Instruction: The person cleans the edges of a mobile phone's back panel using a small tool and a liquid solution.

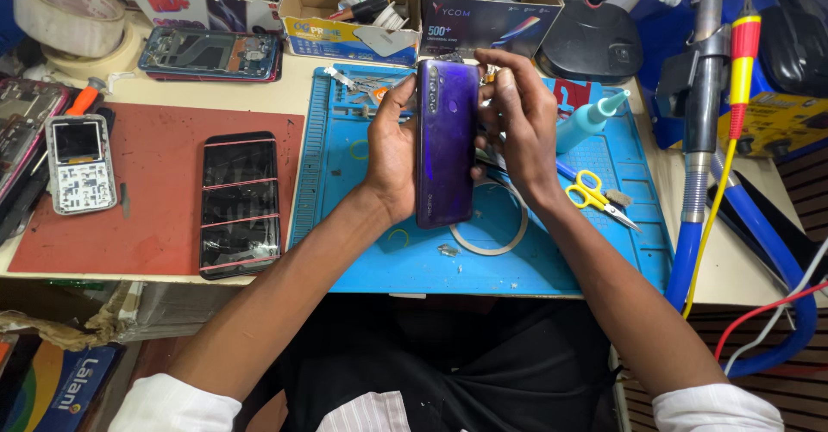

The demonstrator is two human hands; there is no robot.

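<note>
Purple phone (446,143) upright over the blue mat (362,251), back cover facing up; left hand (390,152) clasping its left edge, right hand (517,122) pinching the right edge. Risky: uneven pressing, cover misseated or cracked; loosened hold, drop onto scissors (595,195) nearby

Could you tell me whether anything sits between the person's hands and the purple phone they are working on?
Nothing visible does. The left hand grips the purple phone directly along its left edge, and the right hand presses on its right edge and top. The phone is held upright, back cover facing the camera, above the blue work mat.
</note>
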